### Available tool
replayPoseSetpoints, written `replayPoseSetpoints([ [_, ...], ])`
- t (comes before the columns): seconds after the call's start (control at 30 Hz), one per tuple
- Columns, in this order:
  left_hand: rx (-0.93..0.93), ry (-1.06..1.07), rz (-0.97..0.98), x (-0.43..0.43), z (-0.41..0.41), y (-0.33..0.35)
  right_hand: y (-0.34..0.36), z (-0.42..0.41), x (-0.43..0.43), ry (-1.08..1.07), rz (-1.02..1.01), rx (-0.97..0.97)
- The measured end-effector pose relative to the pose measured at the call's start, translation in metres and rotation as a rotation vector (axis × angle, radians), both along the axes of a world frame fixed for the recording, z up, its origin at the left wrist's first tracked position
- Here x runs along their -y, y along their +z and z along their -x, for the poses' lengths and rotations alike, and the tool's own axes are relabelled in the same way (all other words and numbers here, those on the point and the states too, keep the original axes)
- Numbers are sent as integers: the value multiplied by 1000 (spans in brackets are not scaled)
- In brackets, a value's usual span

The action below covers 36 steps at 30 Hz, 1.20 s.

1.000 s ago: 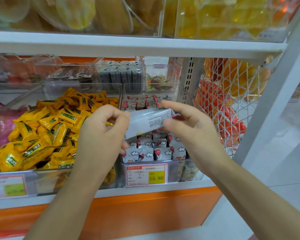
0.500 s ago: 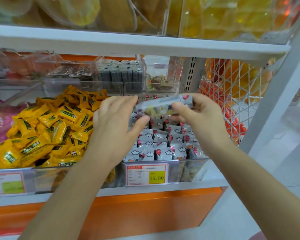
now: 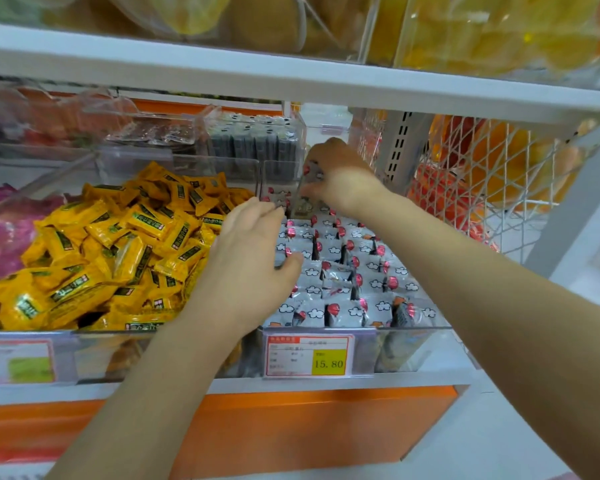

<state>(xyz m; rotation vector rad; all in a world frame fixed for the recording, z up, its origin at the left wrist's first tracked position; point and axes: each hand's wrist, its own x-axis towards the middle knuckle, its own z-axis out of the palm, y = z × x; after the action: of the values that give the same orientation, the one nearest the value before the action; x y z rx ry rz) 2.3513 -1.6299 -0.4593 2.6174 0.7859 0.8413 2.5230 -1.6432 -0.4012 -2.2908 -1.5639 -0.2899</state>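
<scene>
A clear plastic bin [image 3: 355, 329] on the shelf holds rows of several small white snack packets [image 3: 347, 271] printed with clouds and red marks. My right hand [image 3: 340, 174] reaches to the back of this bin and pinches one such packet [image 3: 307, 188], standing it upright at the rear row. My left hand [image 3: 253, 251] hovers over the left edge of the same bin, fingers relaxed and spread, holding nothing.
Left of it, a bin brims with yellow packets [image 3: 118, 244]; pink packets [image 3: 0, 237] lie further left. A yellow price tag [image 3: 309, 355] reads 15.80. A white shelf board [image 3: 291, 77] hangs low overhead. A white wire basket [image 3: 499, 188] of orange goods stands right.
Both hands carried the packet from in front of the bin to its back. My left hand has let go and drawn back; my right hand alone holds the packet now.
</scene>
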Motion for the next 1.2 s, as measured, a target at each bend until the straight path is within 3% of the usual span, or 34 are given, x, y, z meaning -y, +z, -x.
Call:
replayPoseSetpoints([
  [0.27,24,-25,34,0,1,-1,-19,-8,-20,108,445,68],
  [0.33,34,-26,41,-1,0,-2,-19,-14,-22,110,405,-2],
  [0.43,38,-28,41,-1,-1,-3,-14,-25,-25,84,182,-203],
  [0.5,46,-30,38,-1,-1,-3,-12,-31,-28,60,45,-230],
  [0.77,73,-32,37,-1,0,-3,-28,-24,-49,-74,250,160],
  [0.83,75,-33,38,-1,0,-4,-27,-23,-48,-75,180,150],
  [0.97,76,-30,42,-1,0,-4,-9,-26,-33,-24,-108,-232],
  [1.2,138,-9,90,3,-1,-1,12,-6,28,-97,-635,-655],
])
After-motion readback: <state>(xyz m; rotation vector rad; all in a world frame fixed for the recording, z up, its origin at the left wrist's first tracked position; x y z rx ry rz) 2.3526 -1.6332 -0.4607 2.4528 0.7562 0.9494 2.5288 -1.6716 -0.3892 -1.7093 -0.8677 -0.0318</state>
